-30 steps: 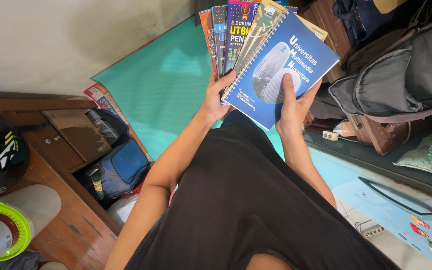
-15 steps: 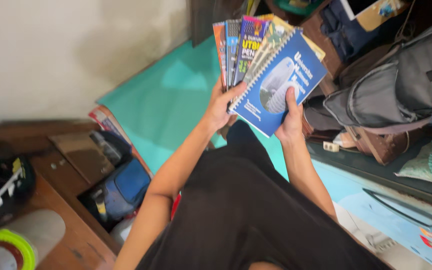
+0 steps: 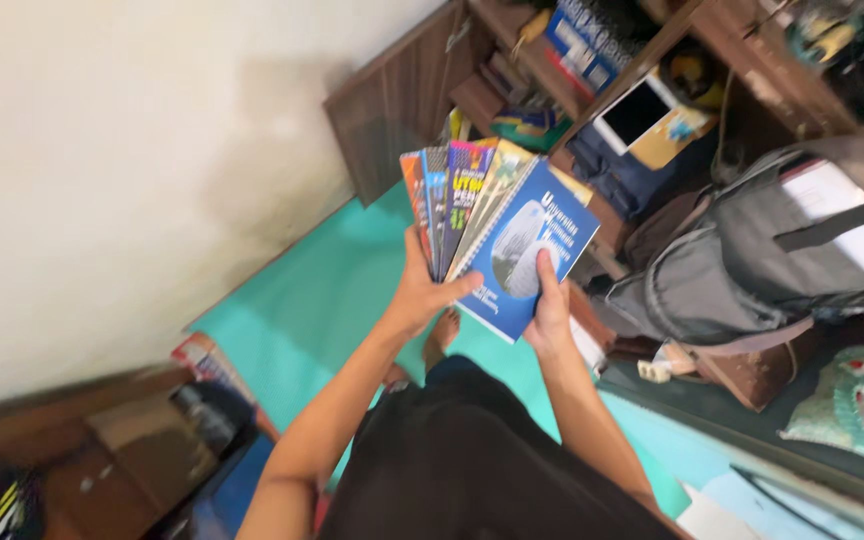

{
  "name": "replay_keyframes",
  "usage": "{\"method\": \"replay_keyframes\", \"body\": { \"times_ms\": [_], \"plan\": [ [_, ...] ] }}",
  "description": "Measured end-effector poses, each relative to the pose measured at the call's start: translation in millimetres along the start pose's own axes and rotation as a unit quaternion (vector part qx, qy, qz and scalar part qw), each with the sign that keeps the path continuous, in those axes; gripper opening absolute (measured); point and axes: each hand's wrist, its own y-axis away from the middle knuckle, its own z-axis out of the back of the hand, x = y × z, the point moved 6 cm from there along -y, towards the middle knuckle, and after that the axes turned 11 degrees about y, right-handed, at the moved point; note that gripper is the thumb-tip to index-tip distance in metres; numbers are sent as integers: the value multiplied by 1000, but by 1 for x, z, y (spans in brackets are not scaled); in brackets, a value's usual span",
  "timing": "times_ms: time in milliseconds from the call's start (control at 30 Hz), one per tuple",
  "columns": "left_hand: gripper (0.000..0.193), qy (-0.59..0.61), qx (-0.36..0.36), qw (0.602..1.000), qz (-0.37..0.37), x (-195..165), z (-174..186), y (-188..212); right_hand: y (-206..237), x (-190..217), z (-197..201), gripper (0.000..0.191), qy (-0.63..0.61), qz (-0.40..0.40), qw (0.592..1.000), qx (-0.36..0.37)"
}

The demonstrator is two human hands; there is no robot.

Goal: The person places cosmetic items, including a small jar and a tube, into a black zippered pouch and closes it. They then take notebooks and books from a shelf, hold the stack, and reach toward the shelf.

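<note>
Item: fanned stack of thin spiral-bound paper books point(image 3: 472, 215), glossy covers, held upright in front of the body above the teal floor mat point(image 3: 332, 300). The front volume is a blue rectangular softcover notebook with wire spiral along its left edge point(image 3: 527, 250), bearing a pale rounded picture on the cover. Behind it are spread covers in olive-yellow, purple, blue-grey and orange, overlapped like a hand of cards.

Grip: the left hand point(image 3: 422, 290) is closed around the lower left corner of the stack, thumb laid across the front toward the spiral edge, fingers hidden behind. The right hand point(image 3: 550, 305) is closed on the lower right edge of the blue notebook, thumb pressed flat and upright on the cover, the other fingers out of sight behind. Both bare forearms are raised from a lap covered in black matte fabric point(image 3: 472, 460).

Surroundings: a plain off-white plastered wall point(image 3: 122, 150) is seen at left. A dark brown wooden shelf unit point(image 3: 412, 95) stands beyond the books, packed with books and a white-framed flat tablet point(image 3: 637, 112). A soft grey fabric backpack with a slumped rounded shape point(image 3: 742, 260) rests to the right, near the shelf. A bare foot point(image 3: 439, 335) is placed on the mat below the hands. At lower left, blurred dark objects and a wooden surface are noted; details cannot be told.
</note>
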Motion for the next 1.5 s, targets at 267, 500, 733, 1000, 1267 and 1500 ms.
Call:
{"method": "replay_keyframes", "body": {
  "times_ms": [267,500,733,1000,1267,1500],
  "plan": [
    [86,80,-64,994,43,8,-8,-60,-64,16,11,63,-62,-76,992,77],
    [85,166,-71,983,15,-9,0,-77,-96,31,1,100,-134,-49,973,184],
    [84,166,-75,983,-38,-36,12,-75,-107,12,-10,110,-86,-84,958,259],
    [91,172,-30,982,-65,-64,32,-78,-114,43,-53,116,39,24,913,407],
    [99,81,-8,993,-87,-98,75,-84,-78,39,-114,88,168,111,939,278],
    [96,-79,28,993,-85,-108,123,-55,-57,-32,-129,38,174,63,982,44]
  ]
}}
